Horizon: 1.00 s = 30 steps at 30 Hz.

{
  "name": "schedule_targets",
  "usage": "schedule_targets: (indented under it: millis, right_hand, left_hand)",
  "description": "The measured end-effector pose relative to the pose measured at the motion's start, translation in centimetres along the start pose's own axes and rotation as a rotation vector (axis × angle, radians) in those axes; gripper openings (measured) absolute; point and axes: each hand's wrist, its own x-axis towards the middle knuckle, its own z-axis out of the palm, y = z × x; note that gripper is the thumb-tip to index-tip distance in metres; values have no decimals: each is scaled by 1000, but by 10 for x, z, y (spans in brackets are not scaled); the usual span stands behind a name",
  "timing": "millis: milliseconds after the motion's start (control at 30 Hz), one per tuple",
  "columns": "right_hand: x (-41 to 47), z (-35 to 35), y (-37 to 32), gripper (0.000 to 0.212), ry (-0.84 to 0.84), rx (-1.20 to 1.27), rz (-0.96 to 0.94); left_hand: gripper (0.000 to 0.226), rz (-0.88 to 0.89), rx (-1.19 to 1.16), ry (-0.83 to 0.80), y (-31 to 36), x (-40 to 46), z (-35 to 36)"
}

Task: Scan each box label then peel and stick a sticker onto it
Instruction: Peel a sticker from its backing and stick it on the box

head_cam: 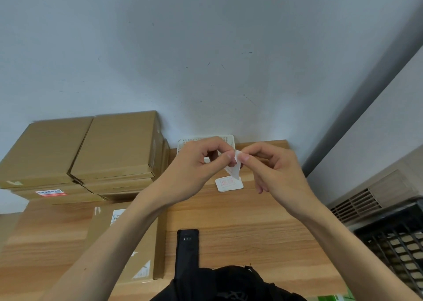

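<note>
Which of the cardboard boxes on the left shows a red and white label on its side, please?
The lower box in the back left stack, under the plain-topped top box; its front edge carries the red and white label.

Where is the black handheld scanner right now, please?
In the head view, the scanner lies on the wooden table, low centre, just right of the nearest cardboard box.

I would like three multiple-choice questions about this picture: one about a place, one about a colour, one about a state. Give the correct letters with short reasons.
1. Where does the black phone lie?
A. on the table
B. in the white basket
C. on the boxes

2. What colour is the print on the sticker pile?
A. blue
B. red
C. green

3. What are both hands doing?
A. resting flat
B. pinching a sticker sheet
C. lifting a box

Answers: 1 A, it lies on the wooden table. 2 B, the marks look red. 3 B, left hand and right hand pinch the sticker sheet.
</note>
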Motion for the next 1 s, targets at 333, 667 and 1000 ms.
schedule_targets:
  millis: [333, 667, 1000]
  right_hand:
    - [19, -8, 29, 16, 173, 52, 156]
    - [66, -25, 92, 17, 184, -144, 275]
    - [163, -18, 185, 19, 190, -472, 349]
  left_hand:
    - [24, -148, 17, 168, -25, -5, -8]
    - [21, -338, 7, 272, -80, -8, -36]
    - [21, -429, 23, 310, -121, 9, -32]
